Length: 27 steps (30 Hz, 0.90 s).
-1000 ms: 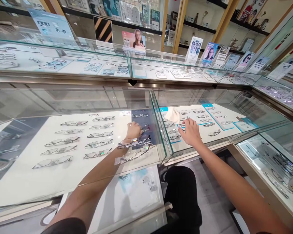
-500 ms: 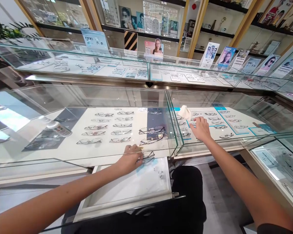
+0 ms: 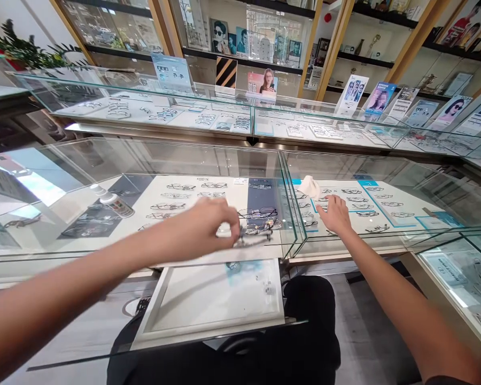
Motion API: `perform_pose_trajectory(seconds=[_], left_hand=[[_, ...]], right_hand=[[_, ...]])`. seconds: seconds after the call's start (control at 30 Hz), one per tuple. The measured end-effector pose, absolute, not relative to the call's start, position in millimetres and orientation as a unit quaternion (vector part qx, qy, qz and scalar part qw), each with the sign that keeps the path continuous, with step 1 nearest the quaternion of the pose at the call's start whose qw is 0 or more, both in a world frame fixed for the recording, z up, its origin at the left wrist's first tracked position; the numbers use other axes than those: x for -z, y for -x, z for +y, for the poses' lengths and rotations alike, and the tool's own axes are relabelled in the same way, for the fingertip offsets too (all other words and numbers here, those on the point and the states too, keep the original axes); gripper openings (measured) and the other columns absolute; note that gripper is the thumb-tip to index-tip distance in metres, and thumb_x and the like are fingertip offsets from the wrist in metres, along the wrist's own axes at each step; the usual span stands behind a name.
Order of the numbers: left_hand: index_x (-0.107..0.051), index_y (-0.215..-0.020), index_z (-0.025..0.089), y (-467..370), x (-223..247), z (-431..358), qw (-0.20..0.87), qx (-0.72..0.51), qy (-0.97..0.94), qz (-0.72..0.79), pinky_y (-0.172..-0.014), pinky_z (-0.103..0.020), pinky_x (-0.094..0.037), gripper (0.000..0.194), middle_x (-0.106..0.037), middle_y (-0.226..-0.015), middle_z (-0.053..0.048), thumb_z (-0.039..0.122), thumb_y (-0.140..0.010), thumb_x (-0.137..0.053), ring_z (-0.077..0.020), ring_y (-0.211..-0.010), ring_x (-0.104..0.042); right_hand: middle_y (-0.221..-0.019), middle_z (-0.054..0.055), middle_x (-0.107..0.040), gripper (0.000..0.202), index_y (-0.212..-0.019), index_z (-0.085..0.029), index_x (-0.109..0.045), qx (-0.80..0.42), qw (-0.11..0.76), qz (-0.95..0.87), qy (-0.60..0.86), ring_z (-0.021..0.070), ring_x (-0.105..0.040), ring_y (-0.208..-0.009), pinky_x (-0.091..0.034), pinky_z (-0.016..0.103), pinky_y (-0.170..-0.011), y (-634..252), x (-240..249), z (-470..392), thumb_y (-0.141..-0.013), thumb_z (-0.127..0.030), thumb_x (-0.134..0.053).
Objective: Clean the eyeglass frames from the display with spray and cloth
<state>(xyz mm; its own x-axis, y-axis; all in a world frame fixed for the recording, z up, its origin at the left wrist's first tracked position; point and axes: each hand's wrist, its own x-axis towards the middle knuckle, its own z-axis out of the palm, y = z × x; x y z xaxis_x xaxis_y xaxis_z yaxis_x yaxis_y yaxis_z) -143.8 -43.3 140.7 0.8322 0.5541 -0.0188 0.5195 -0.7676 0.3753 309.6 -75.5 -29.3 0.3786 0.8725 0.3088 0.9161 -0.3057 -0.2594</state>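
My left hand [image 3: 212, 227] is above the front edge of the glass counter, thumb and fingertips pinched on a pair of glasses [image 3: 256, 236], which is blurred. Just behind it, more glasses [image 3: 260, 214] rest on the glass top over a dark strip. On the right-hand counter my right hand [image 3: 336, 215] lies on the glass with its fingers loosely spread and nothing in them. A crumpled cream cloth [image 3: 309, 187] sits just beyond its fingertips.
A white spray bottle [image 3: 116, 203] lies at the left on the glass counter [image 3: 208, 160]. Below my left hand an open white drawer [image 3: 200, 315] juts out. Rows of frames show under the glass. Behind stands another display counter [image 3: 164, 133] with upright cards.
My left hand has risen from the counter's front edge above the drawer, lifting the glasses with it. My right hand stays in nearly the same place. The view has shifted slightly.
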Motion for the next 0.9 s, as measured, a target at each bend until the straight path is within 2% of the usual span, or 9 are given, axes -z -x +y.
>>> perform_pose_trajectory(seconds=[0.1, 0.17, 0.27, 0.37, 0.63, 0.9], left_hand=[[-0.077, -0.092, 0.027, 110.0, -155.1, 16.9, 0.112, -0.038, -0.944, 0.308, -0.112, -0.046, -0.036, 0.033, -0.071, -0.096, -0.003, 0.055, -0.092, -0.059, -0.0294, -0.112, -0.062], [-0.077, -0.090, 0.023, 83.4, -153.3, 53.5, 0.090, -0.038, -0.948, 0.303, -0.112, -0.047, -0.033, 0.032, -0.070, -0.093, -0.003, 0.050, -0.090, -0.059, -0.0299, -0.113, -0.061], [-0.076, -0.083, 0.021, 47.1, -138.9, 96.5, 0.070, -0.022, -0.943, 0.325, -0.108, -0.048, -0.033, 0.022, -0.071, -0.085, -0.005, 0.036, -0.085, -0.062, -0.0310, -0.112, -0.060], [-0.077, -0.084, 0.020, 22.7, -117.7, 126.0, 0.067, -0.014, -0.937, 0.343, -0.104, -0.048, -0.034, 0.018, -0.075, -0.088, -0.009, 0.032, -0.083, -0.063, -0.0331, -0.114, -0.058], [-0.073, -0.079, 0.019, -1.5, -66.0, 171.4, 0.042, -0.009, -0.935, 0.351, -0.105, -0.051, -0.033, 0.016, -0.079, -0.096, -0.013, 0.032, -0.081, -0.065, -0.0347, -0.113, -0.055], [-0.077, -0.084, 0.019, -10.7, -59.5, 188.3, 0.037, 0.008, -0.941, 0.337, -0.104, -0.051, -0.034, 0.023, -0.077, -0.113, -0.015, 0.037, -0.082, -0.064, -0.0367, -0.116, -0.052]], right_hand=[[-0.147, 0.021, -0.060, 0.051, -0.136, -0.017, -0.059, 0.052, 0.202, -0.559, 0.803, 0.0402, -0.051, -0.135, -0.042, 0.055, -0.111, -310.0, 28.3, -75.5, -0.099, -0.051, -0.050], [-0.145, 0.021, -0.061, 0.050, -0.136, -0.017, -0.059, 0.053, 0.208, -0.561, 0.799, 0.0402, -0.052, -0.133, -0.043, 0.055, -0.110, -310.0, 28.0, -75.6, -0.099, -0.050, -0.051], [-0.143, 0.020, -0.063, 0.048, -0.135, -0.017, -0.059, 0.058, 0.214, -0.565, 0.795, 0.0396, -0.053, -0.131, -0.044, 0.054, -0.109, -309.6, 28.0, -75.5, -0.100, -0.049, -0.051], [-0.142, 0.019, -0.063, 0.047, -0.134, -0.018, -0.059, 0.058, 0.211, -0.565, 0.796, 0.0385, -0.053, -0.132, -0.044, 0.053, -0.110, -309.0, 27.6, -75.0, -0.100, -0.050, -0.052], [-0.149, 0.020, -0.060, 0.050, -0.138, -0.016, -0.058, 0.047, 0.202, -0.557, 0.804, 0.0388, -0.052, -0.137, -0.043, 0.053, -0.113, -306.5, 26.8, -73.9, -0.101, -0.050, -0.052], [-0.146, 0.019, -0.062, 0.049, -0.137, -0.016, -0.058, 0.056, 0.201, -0.561, 0.801, 0.0380, -0.052, -0.136, -0.043, 0.052, -0.115, -305.8, 26.2, -74.4, -0.101, -0.049, -0.053]])
